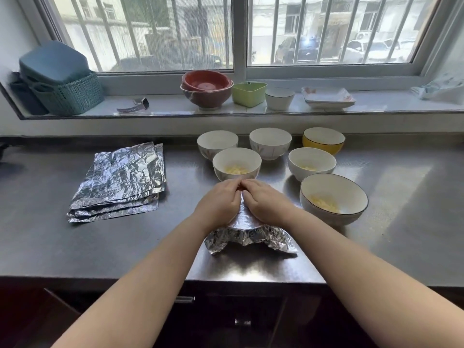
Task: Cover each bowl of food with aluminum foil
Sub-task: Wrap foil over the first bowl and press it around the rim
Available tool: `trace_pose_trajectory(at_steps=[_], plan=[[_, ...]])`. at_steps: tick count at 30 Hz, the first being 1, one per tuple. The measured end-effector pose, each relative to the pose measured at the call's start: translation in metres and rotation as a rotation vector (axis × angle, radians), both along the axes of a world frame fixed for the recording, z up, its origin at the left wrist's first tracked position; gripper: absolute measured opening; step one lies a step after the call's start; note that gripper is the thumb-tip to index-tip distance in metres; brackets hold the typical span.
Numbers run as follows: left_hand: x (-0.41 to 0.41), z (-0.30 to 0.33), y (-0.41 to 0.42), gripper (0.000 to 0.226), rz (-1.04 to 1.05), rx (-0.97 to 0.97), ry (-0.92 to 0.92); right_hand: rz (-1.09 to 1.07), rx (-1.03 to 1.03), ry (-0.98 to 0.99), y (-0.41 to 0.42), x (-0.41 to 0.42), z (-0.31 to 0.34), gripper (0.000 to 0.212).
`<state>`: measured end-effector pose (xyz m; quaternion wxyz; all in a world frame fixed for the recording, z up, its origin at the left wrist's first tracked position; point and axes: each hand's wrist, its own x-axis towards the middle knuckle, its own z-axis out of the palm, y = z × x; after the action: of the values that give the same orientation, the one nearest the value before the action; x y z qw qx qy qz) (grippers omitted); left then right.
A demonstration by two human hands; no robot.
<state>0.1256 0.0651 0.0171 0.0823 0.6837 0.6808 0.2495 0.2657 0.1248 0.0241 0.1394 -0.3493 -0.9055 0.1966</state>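
Note:
A foil sheet (251, 236) lies draped over a bowl at the counter's front centre; the bowl under it is hidden. My left hand (221, 200) and my right hand (263, 200) press side by side on top of that foil, fingertips meeting at its far edge. A stack of crumpled foil sheets (120, 182) lies to the left. Several uncovered bowls stand behind and to the right: a white bowl with yellow food (237, 164), another white one (312, 163), a dark-rimmed bowl (334, 197), and a yellow bowl (323, 140).
Two more white bowls (217, 143) (270, 141) stand at the back of the steel counter (75, 242). The windowsill holds red stacked bowls (206, 90), a green container (249, 92), a white cup (279, 97), plates (327, 96), a teal basket (67, 92) and a watch (135, 106).

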Motion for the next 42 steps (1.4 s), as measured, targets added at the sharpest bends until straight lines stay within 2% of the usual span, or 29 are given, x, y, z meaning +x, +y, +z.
trace_pose_trajectory(at_steps=[3,7,10,11,15,18,21,23,27,30,31,36,39,42], plan=[[0.003,-0.001,-0.001,0.043,0.028,-0.022,0.053,-0.088,-0.09,0.08,-0.001,0.003,-0.001,0.039],[0.009,-0.006,-0.003,0.046,0.134,-0.049,0.105,-0.33,-0.211,0.318,-0.008,0.016,-0.008,0.04],[0.024,-0.007,-0.006,0.043,0.274,-0.09,0.124,-0.425,-0.427,0.498,-0.013,0.015,-0.025,0.016],[0.03,-0.006,-0.008,0.042,0.31,-0.107,0.153,-0.434,-0.471,0.538,-0.014,0.014,-0.029,0.014],[0.036,0.006,-0.011,0.039,0.362,-0.146,0.3,-0.487,-0.497,0.593,-0.015,0.018,-0.029,0.036],[0.025,0.015,-0.008,0.043,0.338,-0.061,0.274,-0.475,-0.502,0.584,-0.013,0.019,-0.028,0.039],[0.015,0.012,-0.005,0.036,0.308,0.056,0.173,-0.458,-0.533,0.6,-0.012,0.021,-0.027,0.038],[0.011,0.008,-0.004,0.026,0.325,0.029,0.024,-0.443,-0.55,0.625,-0.014,0.024,-0.025,0.035],[0.009,0.0,-0.002,0.011,0.327,-0.069,-0.458,-0.452,-0.594,0.686,-0.014,0.024,-0.025,0.026],[0.01,-0.001,-0.004,0.02,0.276,-0.073,-0.837,-0.459,-0.65,0.743,-0.012,0.023,-0.028,0.03],[0.01,0.0,-0.006,0.02,0.266,-0.089,-0.913,-0.46,-0.673,0.757,-0.012,0.022,-0.029,0.03],[0.014,0.003,-0.009,0.043,0.279,-0.111,-0.965,-0.458,-0.777,0.837,-0.013,0.022,-0.029,0.029],[0.018,0.005,-0.009,0.044,0.331,-0.106,-0.997,-0.426,-0.791,0.862,-0.013,0.023,-0.027,0.029],[0.021,0.001,-0.011,0.034,0.346,-0.091,-1.038,-0.38,-0.793,0.843,-0.01,0.025,-0.027,0.028]])
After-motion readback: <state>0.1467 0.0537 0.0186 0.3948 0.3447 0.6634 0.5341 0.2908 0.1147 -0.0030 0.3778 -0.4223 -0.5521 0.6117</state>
